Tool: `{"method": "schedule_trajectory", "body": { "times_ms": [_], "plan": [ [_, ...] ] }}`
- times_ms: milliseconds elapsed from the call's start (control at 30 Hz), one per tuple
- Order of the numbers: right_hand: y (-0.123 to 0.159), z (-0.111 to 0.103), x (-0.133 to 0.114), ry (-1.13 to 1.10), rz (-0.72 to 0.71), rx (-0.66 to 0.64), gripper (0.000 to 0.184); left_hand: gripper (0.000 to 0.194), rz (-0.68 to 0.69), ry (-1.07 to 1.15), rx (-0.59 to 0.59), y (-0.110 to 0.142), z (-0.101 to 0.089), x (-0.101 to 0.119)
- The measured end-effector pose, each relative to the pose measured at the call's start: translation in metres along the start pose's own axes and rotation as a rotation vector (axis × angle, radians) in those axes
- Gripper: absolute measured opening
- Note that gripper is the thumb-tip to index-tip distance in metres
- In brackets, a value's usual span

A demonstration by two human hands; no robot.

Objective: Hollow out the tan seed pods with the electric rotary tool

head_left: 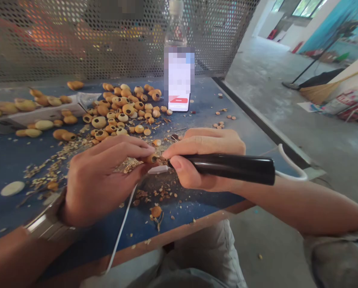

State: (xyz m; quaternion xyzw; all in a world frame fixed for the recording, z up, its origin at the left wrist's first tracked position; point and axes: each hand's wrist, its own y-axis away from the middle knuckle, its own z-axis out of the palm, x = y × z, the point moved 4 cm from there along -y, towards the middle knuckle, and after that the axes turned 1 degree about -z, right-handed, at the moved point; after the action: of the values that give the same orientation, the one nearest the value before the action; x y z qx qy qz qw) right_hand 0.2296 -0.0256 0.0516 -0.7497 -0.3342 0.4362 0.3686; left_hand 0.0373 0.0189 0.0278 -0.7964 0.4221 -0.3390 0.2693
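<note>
My left hand, with a metal watch at the wrist, pinches a small brown gourd between thumb and fingertips. Most of that gourd is hidden by the fingers. My right hand is closed around a glossy black corded carving tool. Its thin front end points left at the gourd; whether the two touch I cannot tell. A white cord leaves the tool's rear. Just below the fingertips is a white plastic piece, and a white cable runs down across the table edge.
Many small gourds, several with round cut openings, are heaped on the blue table. More gourds line a cardboard strip at left. A lit phone leans on a clear bottle before a perforated screen. Seeds and shavings lie scattered.
</note>
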Motion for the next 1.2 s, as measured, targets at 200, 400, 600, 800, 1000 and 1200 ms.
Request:
{"method": "schedule_trajectory", "body": {
  "times_ms": [200,400,600,800,1000,1200],
  "plan": [
    [-0.0008,0.0006,0.0009,0.008,-0.012,-0.046,0.008,0.011,0.003,0.011,0.008,0.0,0.0002,-0.0003],
    [0.0002,0.0014,0.0034,0.02,-0.029,-0.041,0.009,0.012,-0.003,-0.007,-0.002,-0.0002,-0.0008,-0.0012],
    [-0.0003,0.0003,0.0031,0.019,-0.017,-0.018,0.012,0.012,0.0,-0.018,0.001,-0.0006,-0.0002,-0.0039],
    [-0.0016,-0.0018,0.0019,0.027,-0.022,0.011,0.012,0.011,-0.007,-0.007,-0.002,-0.0012,0.0002,-0.0036],
    [-0.0017,0.0006,0.0038,0.016,-0.009,-0.01,0.01,0.007,-0.007,-0.001,-0.011,-0.001,0.0014,-0.0026],
    [-0.0025,-0.0006,0.0041,0.014,-0.012,-0.021,0.011,0.007,-0.016,-0.014,-0.016,0.0,0.0013,-0.004]
  ]
}}
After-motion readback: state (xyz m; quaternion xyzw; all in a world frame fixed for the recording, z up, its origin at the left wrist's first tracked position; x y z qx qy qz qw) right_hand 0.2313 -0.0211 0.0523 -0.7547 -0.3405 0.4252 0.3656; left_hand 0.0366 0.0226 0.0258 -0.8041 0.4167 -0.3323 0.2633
